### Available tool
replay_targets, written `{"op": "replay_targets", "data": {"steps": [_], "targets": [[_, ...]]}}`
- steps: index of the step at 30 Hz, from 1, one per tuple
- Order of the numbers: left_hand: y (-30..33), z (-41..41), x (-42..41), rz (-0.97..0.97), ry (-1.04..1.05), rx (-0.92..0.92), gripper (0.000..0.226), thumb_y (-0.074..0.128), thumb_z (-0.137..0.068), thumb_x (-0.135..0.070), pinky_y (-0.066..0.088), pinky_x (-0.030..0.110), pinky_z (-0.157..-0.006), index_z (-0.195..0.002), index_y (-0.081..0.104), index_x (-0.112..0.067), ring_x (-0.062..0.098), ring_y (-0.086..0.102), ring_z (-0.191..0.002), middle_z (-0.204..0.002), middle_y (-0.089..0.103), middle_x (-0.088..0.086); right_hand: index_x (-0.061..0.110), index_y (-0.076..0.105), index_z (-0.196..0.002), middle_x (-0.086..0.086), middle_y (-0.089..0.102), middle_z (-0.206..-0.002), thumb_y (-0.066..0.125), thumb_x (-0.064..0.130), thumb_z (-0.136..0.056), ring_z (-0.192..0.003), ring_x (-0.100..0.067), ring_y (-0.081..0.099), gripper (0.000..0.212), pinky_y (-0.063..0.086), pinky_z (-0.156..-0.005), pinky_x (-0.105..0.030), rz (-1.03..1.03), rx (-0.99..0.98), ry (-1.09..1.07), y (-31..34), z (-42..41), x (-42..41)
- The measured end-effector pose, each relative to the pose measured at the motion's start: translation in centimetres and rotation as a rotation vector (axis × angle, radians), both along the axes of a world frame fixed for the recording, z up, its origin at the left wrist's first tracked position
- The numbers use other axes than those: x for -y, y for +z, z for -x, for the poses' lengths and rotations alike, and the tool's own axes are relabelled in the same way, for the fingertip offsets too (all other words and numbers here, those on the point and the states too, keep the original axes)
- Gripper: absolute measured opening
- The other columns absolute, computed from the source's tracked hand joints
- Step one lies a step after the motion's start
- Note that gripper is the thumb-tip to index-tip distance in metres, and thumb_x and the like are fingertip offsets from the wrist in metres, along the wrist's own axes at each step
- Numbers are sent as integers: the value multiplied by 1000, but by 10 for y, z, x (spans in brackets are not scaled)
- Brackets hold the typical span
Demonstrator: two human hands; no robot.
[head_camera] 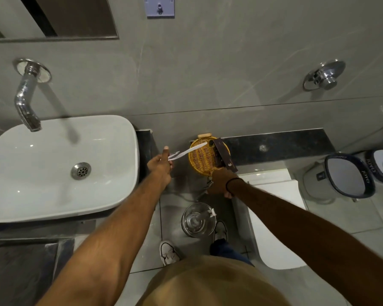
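A round yellow wicker basket (200, 159) sits at the left end of a dark stone ledge (274, 144) against the wall. My left hand (161, 165) pinches a long white wrapped strip (187, 152) whose far end reaches over the basket's rim. My right hand (219, 182) is at the basket's near edge and grips a dark brown flat packet (223, 154) that lies across the basket's right side. A black band is on my right wrist.
A white basin (60, 166) with a chrome spout (26, 96) is at the left. A white toilet lid (274, 221) lies below the ledge. A steel bin (198, 219) stands on the floor, plastic buckets (345, 177) at the right, a flush valve (324, 77) on the wall.
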State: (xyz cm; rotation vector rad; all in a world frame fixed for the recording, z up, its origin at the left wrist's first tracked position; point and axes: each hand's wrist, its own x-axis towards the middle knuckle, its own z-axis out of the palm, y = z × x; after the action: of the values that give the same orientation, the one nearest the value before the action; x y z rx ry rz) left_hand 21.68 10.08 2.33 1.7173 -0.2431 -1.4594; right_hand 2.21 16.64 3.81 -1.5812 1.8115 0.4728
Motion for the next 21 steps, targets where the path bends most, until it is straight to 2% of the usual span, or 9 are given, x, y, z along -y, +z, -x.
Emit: {"op": "replay_targets", "data": {"steps": [1, 4, 6, 7, 9, 11, 15, 17, 21], "targets": [[-1, 2, 0, 2, 5, 15, 34, 76, -88, -38, 43, 21, -44, -70, 57, -16, 11, 48, -46, -65, 59, 3, 8, 64, -117, -10, 72, -97, 73, 42, -89, -92, -28, 72, 45, 63, -88, -40, 50, 58, -41, 6, 5, 6], [-7, 10, 2, 20, -16, 109, 39, 75, -88, -38, 44, 24, -48, -64, 55, -16, 13, 47, -47, -65, 58, 5, 17, 51, -142, -11, 66, -134, 76, 44, -86, -121, -32, 64, 67, 55, -104, -53, 413, 202, -99, 23, 16, 18], [-10, 17, 2, 44, -54, 180, 39, 75, -89, -38, 47, 29, -57, -62, 56, -17, 15, 47, -49, -66, 58, 9, 20, 45, -147, -10, 56, -147, 80, 48, -80, -132, -31, 56, 81, 52, -107, -53, 577, 195, -58, 31, 18, 22], [-11, 22, 2, 51, -71, 199, 40, 75, -89, -38, 48, 32, -62, -61, 57, -17, 16, 47, -50, -65, 57, 10, 20, 48, -145, -9, 54, -148, 80, 50, -79, -134, -31, 54, 80, 50, -110, -52, 603, 153, 9, 32, 17, 24], [-11, 33, 3, 50, -104, 221, 39, 74, -89, -39, 48, 33, -68, -62, 59, -16, 18, 49, -52, -65, 58, 10, 22, 60, -137, -7, 61, -142, 75, 52, -83, -134, -30, 54, 64, 40, -115, -51, 606, 53, 188, 29, 14, 28], [-12, 43, 4, 52, -141, 219, 36, 74, -90, -37, 48, 34, -65, -67, 62, -12, 19, 51, -57, -68, 60, 11, 24, 70, -127, -5, 69, -131, 68, 49, -89, -131, -29, 56, 46, 35, -118, -48, 584, -31, 295, 25, 12, 29], [-20, 60, 9, 10, -196, 215, 28, 73, -91, -35, 46, 26, -54, -83, 70, -8, 14, 50, -52, -71, 62, 9, 22, 72, -122, -7, 70, -126, 66, 39, -93, -126, -29, 58, 34, 42, -110, -48, 533, -77, 333, 16, 27, 37], [-24, 71, 12, -22, -203, 178, 30, 73, -92, -33, 41, 22, -46, -78, 67, -7, 12, 47, -48, -64, 59, 5, 21, 70, -124, -7, 70, -125, 68, 35, -92, -124, -29, 59, 35, 43, -108, -50, 534, -62, 366, 11, 37, 45], [-32, 95, 23, -113, -200, 81, 34, 72, -93, -30, 41, 23, -43, -67, 57, -12, 12, 46, -45, -58, 57, 4, 17, 74, -113, -9, 73, -116, 63, 20, -95, -109, -30, 68, 21, 53, -97, -43, 553, -59, 398, 1, 54, 62]]}}
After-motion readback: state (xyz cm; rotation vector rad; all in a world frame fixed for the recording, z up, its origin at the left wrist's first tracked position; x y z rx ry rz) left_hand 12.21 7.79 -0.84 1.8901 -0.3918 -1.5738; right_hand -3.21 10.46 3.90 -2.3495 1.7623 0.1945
